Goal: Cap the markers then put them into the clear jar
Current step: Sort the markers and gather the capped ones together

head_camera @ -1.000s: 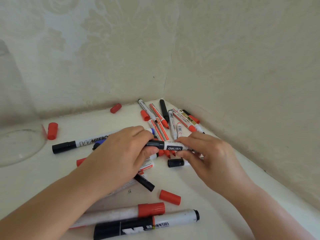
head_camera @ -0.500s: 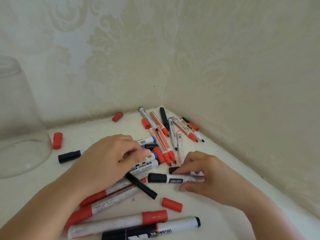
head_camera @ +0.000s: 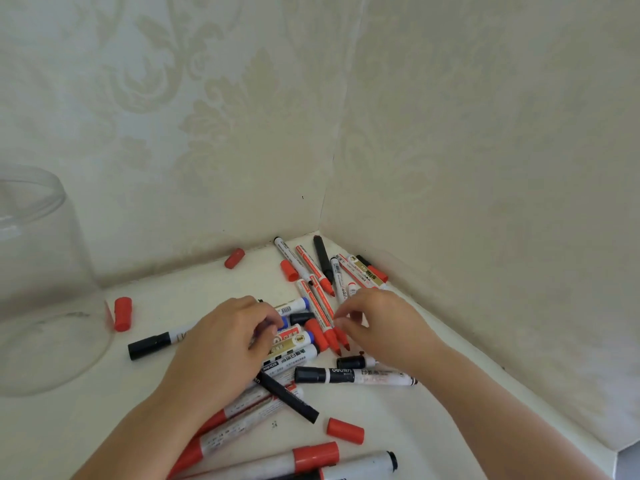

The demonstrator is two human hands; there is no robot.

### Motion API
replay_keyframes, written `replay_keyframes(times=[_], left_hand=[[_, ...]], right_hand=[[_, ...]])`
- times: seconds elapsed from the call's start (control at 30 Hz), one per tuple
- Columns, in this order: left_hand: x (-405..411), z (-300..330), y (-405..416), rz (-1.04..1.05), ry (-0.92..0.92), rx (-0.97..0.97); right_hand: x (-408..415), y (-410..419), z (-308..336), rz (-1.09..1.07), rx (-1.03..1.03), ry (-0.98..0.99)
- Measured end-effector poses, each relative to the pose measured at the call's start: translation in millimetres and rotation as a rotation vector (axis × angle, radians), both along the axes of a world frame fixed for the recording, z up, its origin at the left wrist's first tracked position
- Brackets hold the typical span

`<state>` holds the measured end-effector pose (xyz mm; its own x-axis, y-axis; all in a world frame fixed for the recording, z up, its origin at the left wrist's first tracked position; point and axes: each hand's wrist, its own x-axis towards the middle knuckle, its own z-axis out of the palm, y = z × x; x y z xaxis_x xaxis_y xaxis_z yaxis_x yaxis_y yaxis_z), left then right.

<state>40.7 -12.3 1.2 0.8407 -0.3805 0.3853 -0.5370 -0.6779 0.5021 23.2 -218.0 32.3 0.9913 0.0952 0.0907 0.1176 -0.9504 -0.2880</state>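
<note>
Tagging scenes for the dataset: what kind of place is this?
Probably a home room corner, not a workshop: damask-patterned wallpaper on both walls, a white tabletop pushed into the corner, scattered markers and a clear jar.

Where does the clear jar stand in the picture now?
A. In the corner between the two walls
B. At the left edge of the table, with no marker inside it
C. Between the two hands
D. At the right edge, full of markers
B: the clear jar stands at the far left of the white table, and no marker shows inside it, while the markers lie near the wall corner and under the hands.
</note>
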Motion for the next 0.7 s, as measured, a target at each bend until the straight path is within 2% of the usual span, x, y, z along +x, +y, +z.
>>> replay_keyframes(times=[0.2,0.33,0.4,0.53,0.63,0.7], left_hand=[[3,15,-31,-0.081,0.000,0.121],[15,12,-54,0.012,0.013,0.374],[21,7,-59,0.076,0.012,0.450],[31,2,-64,0.092,0.021,0.498],[34,2,-64,0.009,0.026,0.459],[34,3,-62,-0.040,0.037,0.389]], right_hand=[[38,20,3,-0.085,-0.256,0.135],[46,31,1,-0.122,-0.279,0.198],[48,28,1,-0.158,-0.149,0.222],[41,5,13,-0.355,0.459,0.202],[27,-6,16,-0.399,0.754,0.133],[16,-5,13,-0.405,0.879,0.078]])
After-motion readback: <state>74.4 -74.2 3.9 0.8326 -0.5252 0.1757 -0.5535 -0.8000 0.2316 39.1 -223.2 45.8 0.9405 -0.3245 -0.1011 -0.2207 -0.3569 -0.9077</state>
